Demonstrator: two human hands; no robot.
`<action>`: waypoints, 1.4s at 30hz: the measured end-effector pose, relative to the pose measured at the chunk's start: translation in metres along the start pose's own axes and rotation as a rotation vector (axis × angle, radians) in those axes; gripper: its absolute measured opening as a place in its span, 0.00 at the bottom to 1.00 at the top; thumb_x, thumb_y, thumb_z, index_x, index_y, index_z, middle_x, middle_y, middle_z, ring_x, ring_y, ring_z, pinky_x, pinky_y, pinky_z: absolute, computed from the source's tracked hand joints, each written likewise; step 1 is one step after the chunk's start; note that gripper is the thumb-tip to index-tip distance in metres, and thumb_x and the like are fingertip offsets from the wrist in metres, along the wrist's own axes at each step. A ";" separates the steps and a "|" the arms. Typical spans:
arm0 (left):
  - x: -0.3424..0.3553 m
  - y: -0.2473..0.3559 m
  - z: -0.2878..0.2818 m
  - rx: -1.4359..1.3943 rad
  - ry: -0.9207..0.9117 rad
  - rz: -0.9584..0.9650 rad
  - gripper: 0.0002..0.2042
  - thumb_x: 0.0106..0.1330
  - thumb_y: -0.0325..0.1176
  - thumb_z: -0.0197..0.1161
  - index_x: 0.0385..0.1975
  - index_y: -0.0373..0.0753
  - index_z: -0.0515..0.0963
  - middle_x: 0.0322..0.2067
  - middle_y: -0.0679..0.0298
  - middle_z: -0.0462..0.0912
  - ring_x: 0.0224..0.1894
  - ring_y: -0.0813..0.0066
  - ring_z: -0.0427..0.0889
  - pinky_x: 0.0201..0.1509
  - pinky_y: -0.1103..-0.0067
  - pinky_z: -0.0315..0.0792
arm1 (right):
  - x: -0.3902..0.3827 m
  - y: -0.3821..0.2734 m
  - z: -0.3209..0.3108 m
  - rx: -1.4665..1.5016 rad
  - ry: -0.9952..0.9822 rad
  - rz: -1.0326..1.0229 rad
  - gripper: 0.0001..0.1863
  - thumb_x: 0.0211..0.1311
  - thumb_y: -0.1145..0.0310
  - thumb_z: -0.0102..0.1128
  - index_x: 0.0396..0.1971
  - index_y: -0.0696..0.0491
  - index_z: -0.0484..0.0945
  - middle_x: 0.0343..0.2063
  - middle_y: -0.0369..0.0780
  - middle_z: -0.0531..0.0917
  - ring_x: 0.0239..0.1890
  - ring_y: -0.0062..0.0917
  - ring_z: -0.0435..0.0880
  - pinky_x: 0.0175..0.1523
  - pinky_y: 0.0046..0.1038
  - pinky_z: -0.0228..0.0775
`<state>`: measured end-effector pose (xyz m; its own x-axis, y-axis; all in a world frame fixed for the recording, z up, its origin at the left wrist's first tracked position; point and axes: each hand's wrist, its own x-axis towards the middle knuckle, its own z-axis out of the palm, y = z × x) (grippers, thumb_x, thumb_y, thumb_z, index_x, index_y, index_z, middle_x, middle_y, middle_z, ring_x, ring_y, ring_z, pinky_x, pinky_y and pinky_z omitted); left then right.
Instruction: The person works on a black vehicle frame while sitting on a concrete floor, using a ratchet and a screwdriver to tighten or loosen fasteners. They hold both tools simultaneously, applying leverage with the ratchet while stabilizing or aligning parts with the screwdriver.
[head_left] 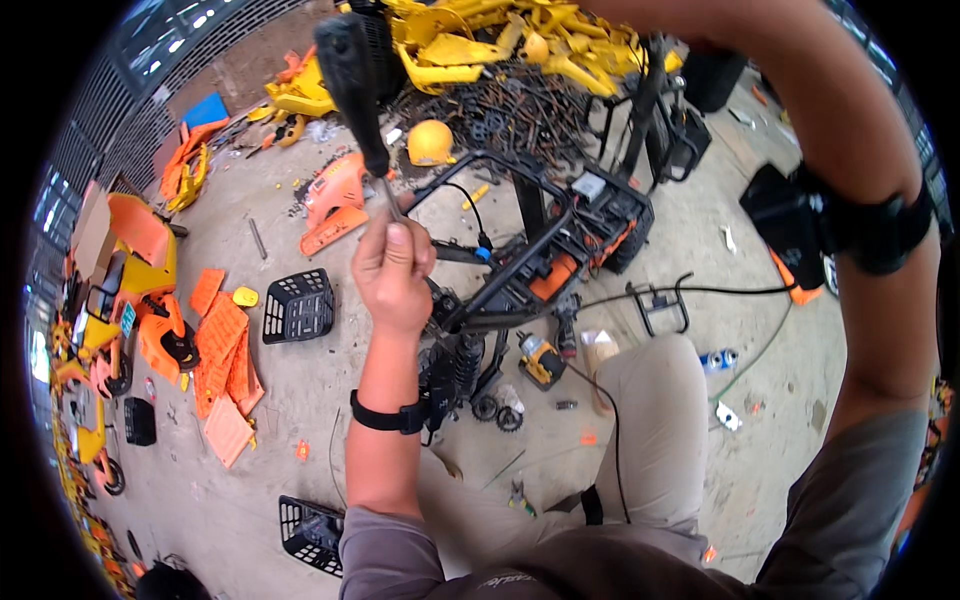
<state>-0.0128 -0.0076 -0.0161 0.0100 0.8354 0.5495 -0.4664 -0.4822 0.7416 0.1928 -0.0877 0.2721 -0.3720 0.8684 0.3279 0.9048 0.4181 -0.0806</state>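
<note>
At far left, yellow and orange vehicles (125, 300) stand in a row on a concrete floor. To their right lie loose orange panels (222, 335), some overlapping, then a black lattice basket (298, 305).

Next comes the black-handled tool (364, 120), which looks like a screwdriver. It is up in front of the person, its long axis slanting from the handle's butt at upper left, down and slightly right along a metal shaft, into the person's left hand (395, 275). The left fingers are curled tightly around the lower shaft, so the handle sticks out beyond them, away from the body. The tool's tip is hidden by the fist.

Just right of that fist is a black tubular frame (512, 275); whether the tip touches it cannot be told. Below the frame, near the person's knee, a yellow and black power drill (541, 360) rests on the floor.

At far right, the person's right forearm (840, 110) rises and bends inward across the top edge. The right hand lies beyond the view, so its fingers cannot be told; the left hand is clearly nearer the tool.
</note>
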 end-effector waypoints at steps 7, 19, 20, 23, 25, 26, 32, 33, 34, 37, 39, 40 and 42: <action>-0.001 -0.004 0.005 -0.047 -0.056 0.012 0.19 0.76 0.37 0.53 0.57 0.28 0.71 0.22 0.69 0.67 0.19 0.87 0.57 0.22 0.87 0.53 | 0.013 -0.046 -0.022 0.088 0.104 0.321 0.10 0.65 0.70 0.55 0.41 0.60 0.77 0.23 0.43 0.79 0.25 0.27 0.78 0.32 0.32 0.70; -0.002 -0.003 0.003 -0.053 -0.043 0.015 0.18 0.77 0.37 0.52 0.56 0.29 0.71 0.21 0.69 0.65 0.19 0.87 0.57 0.21 0.86 0.53 | 0.018 -0.038 -0.018 0.077 0.011 0.092 0.13 0.65 0.69 0.53 0.44 0.62 0.76 0.24 0.42 0.79 0.26 0.27 0.78 0.33 0.32 0.73; -0.003 0.000 -0.006 -0.031 -0.032 0.013 0.18 0.77 0.37 0.51 0.56 0.29 0.71 0.21 0.70 0.65 0.19 0.87 0.56 0.22 0.86 0.53 | 0.019 -0.030 -0.006 0.140 0.079 -0.007 0.14 0.65 0.69 0.53 0.44 0.63 0.76 0.24 0.43 0.80 0.26 0.28 0.79 0.33 0.32 0.74; -0.002 -0.001 -0.002 -0.055 -0.033 0.003 0.17 0.77 0.37 0.51 0.56 0.30 0.71 0.21 0.70 0.64 0.19 0.87 0.56 0.22 0.87 0.53 | 0.014 -0.021 0.001 -0.153 0.041 -0.228 0.14 0.64 0.70 0.53 0.44 0.63 0.77 0.26 0.47 0.82 0.28 0.31 0.81 0.34 0.34 0.74; 0.000 0.001 0.004 -0.080 -0.026 -0.017 0.17 0.77 0.37 0.50 0.57 0.31 0.71 0.21 0.70 0.64 0.19 0.87 0.55 0.22 0.87 0.53 | 0.014 -0.031 -0.008 -0.301 -0.039 -0.286 0.15 0.63 0.70 0.52 0.44 0.63 0.77 0.27 0.49 0.84 0.30 0.34 0.84 0.35 0.36 0.75; 0.001 -0.006 0.011 -0.125 -0.041 -0.001 0.17 0.77 0.37 0.50 0.57 0.32 0.71 0.21 0.70 0.64 0.19 0.87 0.55 0.22 0.87 0.53 | 0.014 -0.042 -0.014 -0.181 0.002 -0.066 0.14 0.63 0.70 0.52 0.44 0.63 0.77 0.26 0.49 0.83 0.29 0.34 0.84 0.35 0.36 0.75; 0.001 -0.005 0.009 -0.087 -0.028 0.003 0.18 0.77 0.37 0.51 0.55 0.27 0.71 0.20 0.70 0.65 0.19 0.87 0.57 0.21 0.87 0.54 | 0.007 -0.015 -0.017 -0.113 -0.045 -0.251 0.17 0.62 0.69 0.53 0.46 0.65 0.77 0.27 0.49 0.83 0.29 0.32 0.82 0.40 0.34 0.77; 0.002 -0.006 0.005 -0.098 -0.014 0.011 0.18 0.77 0.37 0.51 0.55 0.27 0.71 0.20 0.70 0.65 0.19 0.87 0.57 0.21 0.87 0.54 | 0.010 -0.013 -0.005 -0.259 0.061 -0.297 0.17 0.62 0.69 0.53 0.46 0.64 0.78 0.28 0.49 0.83 0.29 0.32 0.82 0.40 0.34 0.77; 0.003 -0.006 0.002 -0.112 0.000 0.018 0.19 0.77 0.37 0.51 0.56 0.27 0.71 0.20 0.70 0.64 0.19 0.87 0.57 0.21 0.87 0.54 | 0.010 -0.013 -0.007 -0.215 0.064 -0.310 0.17 0.62 0.70 0.53 0.46 0.64 0.78 0.28 0.49 0.83 0.30 0.32 0.82 0.41 0.34 0.77; 0.000 0.000 -0.005 -0.129 -0.002 0.043 0.18 0.77 0.36 0.50 0.57 0.30 0.71 0.20 0.70 0.64 0.19 0.88 0.55 0.22 0.88 0.53 | 0.006 -0.011 -0.003 -0.168 0.067 -0.351 0.16 0.62 0.70 0.53 0.46 0.64 0.79 0.30 0.49 0.84 0.32 0.34 0.83 0.43 0.35 0.77; 0.000 -0.003 -0.003 -0.122 -0.022 0.028 0.17 0.78 0.37 0.49 0.58 0.32 0.71 0.21 0.71 0.63 0.19 0.88 0.54 0.21 0.88 0.51 | 0.006 -0.010 0.016 -0.268 0.054 -0.367 0.16 0.61 0.70 0.53 0.45 0.63 0.79 0.32 0.50 0.84 0.35 0.37 0.84 0.45 0.36 0.77; 0.002 -0.004 -0.001 -0.117 -0.046 0.021 0.17 0.78 0.37 0.48 0.59 0.35 0.71 0.21 0.72 0.63 0.18 0.88 0.54 0.21 0.88 0.50 | 0.004 -0.011 0.018 -0.298 0.040 -0.344 0.16 0.61 0.70 0.53 0.45 0.63 0.79 0.33 0.50 0.84 0.35 0.37 0.84 0.45 0.36 0.77; -0.001 -0.004 -0.003 -0.124 -0.043 0.015 0.17 0.78 0.37 0.48 0.59 0.35 0.71 0.21 0.71 0.63 0.18 0.88 0.54 0.21 0.87 0.50 | 0.001 -0.017 0.021 -0.343 0.028 -0.302 0.16 0.61 0.70 0.53 0.45 0.63 0.80 0.33 0.50 0.84 0.36 0.38 0.84 0.45 0.37 0.77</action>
<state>-0.0137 -0.0054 -0.0206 0.0389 0.8150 0.5781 -0.5729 -0.4558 0.6812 0.1723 -0.0881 0.2537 -0.6280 0.7117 0.3148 0.7749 0.5344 0.3375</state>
